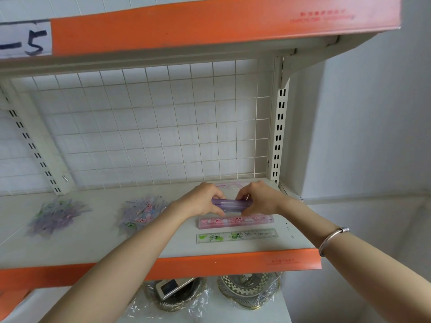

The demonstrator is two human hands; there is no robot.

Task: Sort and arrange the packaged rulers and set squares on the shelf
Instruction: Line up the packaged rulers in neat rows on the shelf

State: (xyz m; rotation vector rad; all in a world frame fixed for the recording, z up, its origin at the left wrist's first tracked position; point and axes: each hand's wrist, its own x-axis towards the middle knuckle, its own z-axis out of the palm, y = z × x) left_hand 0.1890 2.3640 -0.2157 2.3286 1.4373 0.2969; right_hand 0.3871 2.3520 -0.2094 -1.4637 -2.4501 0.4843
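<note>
Head | I grip purple pack (231, 204): left hand (205, 199), right hand (258, 198) | pink pack (235, 222), green ruler (236, 236) placed | left heap (58, 213), middle heap (140, 214) unsorted

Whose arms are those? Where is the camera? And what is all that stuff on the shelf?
There is no machine here, only a person. The camera sits on their head, so you see their own two arms reaching forward, just as they see them.

The left hand and the right hand each grip one end of a purple ruler pack over the white shelf. In front of it lie a pink ruler pack and, nearest the orange edge, a green ruler. Further left are two heaps of small clear packets. They are too blurry to say just what is in them.
</note>
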